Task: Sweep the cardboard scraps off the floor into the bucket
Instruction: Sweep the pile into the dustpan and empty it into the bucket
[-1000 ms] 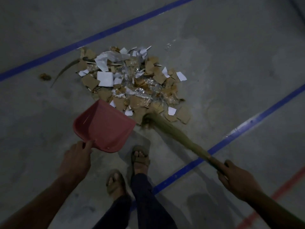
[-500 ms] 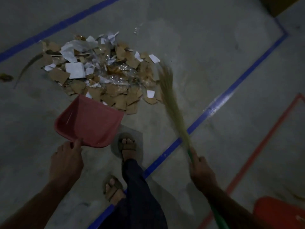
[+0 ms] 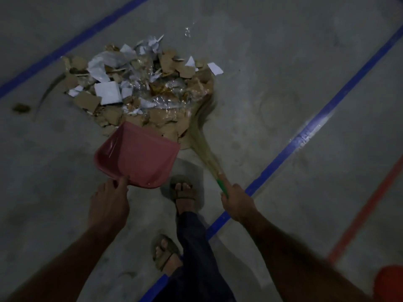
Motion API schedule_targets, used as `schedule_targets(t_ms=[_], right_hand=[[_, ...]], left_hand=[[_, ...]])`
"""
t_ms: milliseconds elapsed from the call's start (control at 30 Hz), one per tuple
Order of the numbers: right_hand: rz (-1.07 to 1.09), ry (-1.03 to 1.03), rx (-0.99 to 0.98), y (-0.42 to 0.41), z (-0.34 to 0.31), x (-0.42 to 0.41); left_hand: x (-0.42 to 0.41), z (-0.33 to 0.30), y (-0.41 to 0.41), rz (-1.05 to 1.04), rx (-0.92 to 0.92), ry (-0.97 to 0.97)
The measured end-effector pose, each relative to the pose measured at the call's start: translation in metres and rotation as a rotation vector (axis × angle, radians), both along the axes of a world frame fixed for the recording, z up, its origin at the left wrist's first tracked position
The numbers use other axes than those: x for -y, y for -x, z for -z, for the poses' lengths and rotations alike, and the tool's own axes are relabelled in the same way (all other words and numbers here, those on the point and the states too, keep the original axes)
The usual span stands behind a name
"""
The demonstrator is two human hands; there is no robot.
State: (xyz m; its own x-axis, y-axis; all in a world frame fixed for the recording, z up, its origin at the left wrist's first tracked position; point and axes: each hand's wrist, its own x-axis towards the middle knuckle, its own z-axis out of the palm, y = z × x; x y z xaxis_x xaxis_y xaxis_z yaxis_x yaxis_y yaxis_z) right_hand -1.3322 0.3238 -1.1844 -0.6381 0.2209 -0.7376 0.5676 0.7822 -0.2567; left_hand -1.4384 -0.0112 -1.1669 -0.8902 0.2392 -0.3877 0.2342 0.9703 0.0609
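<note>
My left hand (image 3: 108, 205) grips the near rim of a pink plastic dustpan (image 3: 137, 155), thumb hooked over its edge, and the pan sits tilted with its open mouth against the near side of the pile of brown cardboard scraps (image 3: 139, 95). That heap lies on the grey concrete floor (image 3: 272, 62) ahead of me, mixed with torn white paper pieces (image 3: 108, 92) and crinkled clear plastic film (image 3: 165, 99); a few brown pieces touch the dustpan's front lip. My right hand (image 3: 238, 202) is closed around the green handle of a straw-coloured grass broom (image 3: 201, 131), whose blurred bristles lie along the right edge of the heap, just beside the dustpan's right corner. My two sandalled feet (image 3: 183, 190) stand between my arms, one forward, one back, below the pan. Blue tape lines (image 3: 327, 105) cross the floor diagonally on both sides of the pile, and a red tape line (image 3: 366, 210) runs at the right. At the lower right corner a red-orange rounded object (image 3: 389, 283) shows partly, well apart from the scraps; I cannot tell whether it is the bucket. A small dark scrap (image 3: 21, 108) lies alone at the left.
</note>
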Motion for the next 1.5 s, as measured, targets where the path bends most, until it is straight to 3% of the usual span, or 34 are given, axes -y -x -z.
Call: schedule_targets(t_ms=[300,433,633,767,900,1067,1200,1333,1500], right_hand=[[0.221,-0.03,-0.352,-0.045,-0.049,-0.018],[0.254,-0.069,-0.314,0.022,-0.052,-0.033],[0.018,-0.108,-0.153,0.156,0.001,-0.052],[-0.093,-0.116,-0.153,0.17,-0.015,-0.026],[0.001,-0.013,-0.288,0.151,-0.051,0.017],[-0.11,0.087,-0.484,0.174,-0.067,0.091],[-0.326,0.237,-0.377,0.231,-0.065,0.183],[-0.589,0.252,-0.347,0.3,-0.032,0.299],[-0.701,0.237,-0.228,0.38,0.028,0.437]], left_hand=[[0.024,-0.006,0.026,-0.057,-0.033,0.001],[0.026,-0.005,0.044,-0.117,-0.06,0.016],[0.035,0.005,0.074,-0.131,0.008,0.05],[0.055,0.004,0.082,-0.223,0.027,0.032],[0.089,-0.004,0.081,-0.34,-0.004,-0.024],[0.153,-0.009,0.081,-0.494,0.068,-0.03],[0.206,-0.012,0.075,-0.582,0.089,-0.019],[0.266,-0.003,0.074,-0.61,0.1,-0.027],[0.325,0.011,0.086,-0.582,0.129,0.034]])
